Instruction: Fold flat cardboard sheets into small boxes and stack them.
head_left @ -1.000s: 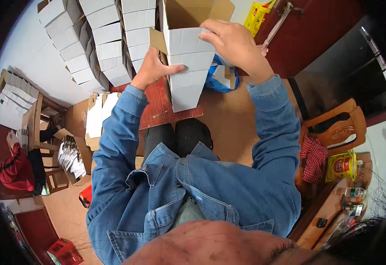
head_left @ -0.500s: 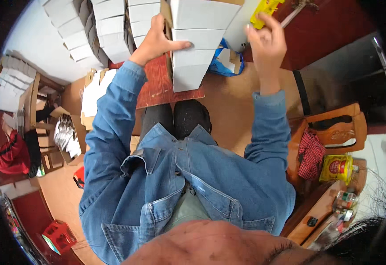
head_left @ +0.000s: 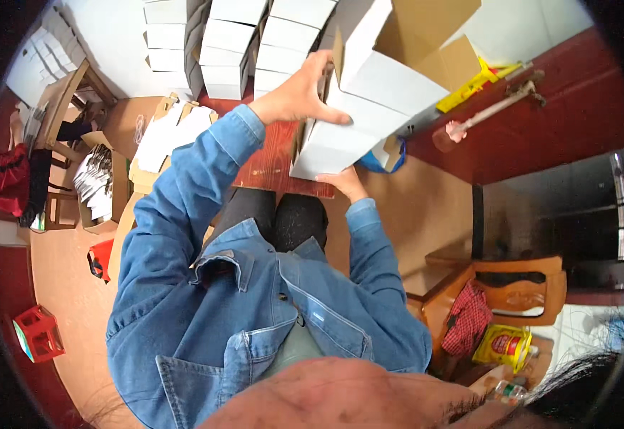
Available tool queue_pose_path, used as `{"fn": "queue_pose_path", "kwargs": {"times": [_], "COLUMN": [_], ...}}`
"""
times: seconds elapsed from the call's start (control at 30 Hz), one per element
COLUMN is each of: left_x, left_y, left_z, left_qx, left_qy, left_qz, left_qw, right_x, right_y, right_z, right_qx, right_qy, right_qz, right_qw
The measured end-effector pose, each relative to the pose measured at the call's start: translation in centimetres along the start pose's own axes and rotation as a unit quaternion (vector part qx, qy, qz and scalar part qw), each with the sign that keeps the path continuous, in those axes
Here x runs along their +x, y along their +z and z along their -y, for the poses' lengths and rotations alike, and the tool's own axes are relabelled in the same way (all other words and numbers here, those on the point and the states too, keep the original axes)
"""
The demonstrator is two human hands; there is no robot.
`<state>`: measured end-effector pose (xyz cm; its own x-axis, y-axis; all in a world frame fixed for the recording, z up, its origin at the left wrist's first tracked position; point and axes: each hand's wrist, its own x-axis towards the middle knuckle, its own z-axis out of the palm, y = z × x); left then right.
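Note:
A tilted stack of white cardboard boxes (head_left: 363, 118) stands before me over the red wooden table (head_left: 265, 161). Its top box is open, with brown inner walls and flaps showing. My left hand (head_left: 301, 96) is closed on the stack's left side, thumb across a front face and fingers partly hidden behind. Low down on the right, my right hand (head_left: 348, 184) grips the bottom box, thumb along its lower edge; the other fingers are hidden by the box.
Several columns of white boxes (head_left: 230, 46) stand along the far side. Flat white cardboard pieces (head_left: 169, 136) lie left of the table. A carton of folded pieces (head_left: 101, 182) is on the floor at left. On the right are a wooden chair (head_left: 519, 286) and a blue bag (head_left: 387, 156).
My right hand has come down from its raised place at the right to the bottom of the stack. The stack now leans to the right, and its open top box shows. The view has shifted.

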<state>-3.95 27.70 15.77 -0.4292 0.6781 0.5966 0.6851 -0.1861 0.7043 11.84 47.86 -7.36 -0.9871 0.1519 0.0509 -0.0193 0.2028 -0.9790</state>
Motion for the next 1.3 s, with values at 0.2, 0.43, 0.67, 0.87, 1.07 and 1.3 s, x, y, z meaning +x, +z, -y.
{"fn": "queue_pose_path", "kwargs": {"times": [0.2,0.43,0.67,0.87,1.07,1.3], "left_x": [2.2,6.9,6.4,-1.3,-7.9,-8.1], "left_y": [-1.0,-1.6,0.1,2.1,2.9,2.4], "left_z": [2.0,5.5,8.5,5.8,6.7,6.7], "left_qx": [-0.02,0.031,0.066,0.041,0.111,0.078], "left_qy": [-0.052,-0.124,-0.033,-0.105,-0.112,-0.16], "left_qz": [0.01,0.031,-0.093,-0.029,0.018,0.017], "left_qw": [0.998,0.991,0.993,0.993,0.987,0.984], "right_x": [3.5,10.4,17.2,20.8,22.3,22.4], "right_y": [-0.8,-4.1,-5.7,-6.3,-6.6,-6.5], "right_z": [-0.1,-1.4,-1.0,-1.3,-2.1,-3.7], "right_qx": [-0.043,-0.056,-0.076,-0.015,-0.057,-0.057], "right_qy": [-0.041,-0.041,-0.101,-0.098,-0.093,-0.126], "right_qz": [-0.027,-0.038,-0.024,-0.05,-0.035,-0.066], "right_qw": [0.998,0.997,0.992,0.994,0.993,0.988]}}
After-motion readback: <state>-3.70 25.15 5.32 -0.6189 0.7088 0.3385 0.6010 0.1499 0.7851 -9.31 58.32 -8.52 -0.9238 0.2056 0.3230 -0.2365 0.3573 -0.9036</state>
